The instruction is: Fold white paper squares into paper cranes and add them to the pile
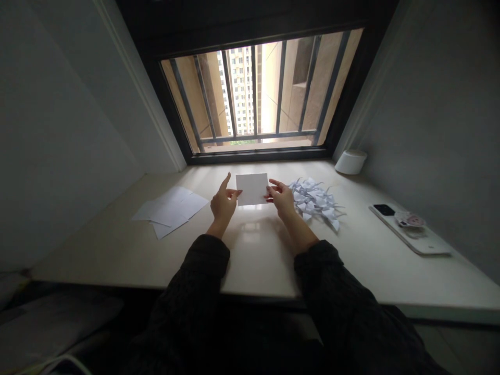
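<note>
A plain white sheet of paper (252,188) is held up over the sill, flat and unfolded, between my two hands. My left hand (224,202) pinches its left edge, with the index finger pointing upward. On the other side, my right hand (280,196) grips the right edge between thumb and fingers. Just beyond the right hand lies a pile of folded white paper pieces (316,200) with thin pointed ends. Several loose white sheets (175,208) overlap on the sill to the left.
The glossy white sill (250,260) ends at a front edge near my forearms. A white phone (410,232) with a round grip lies at the right. By the right wall stands a white container (351,161). A barred window (258,99) is behind.
</note>
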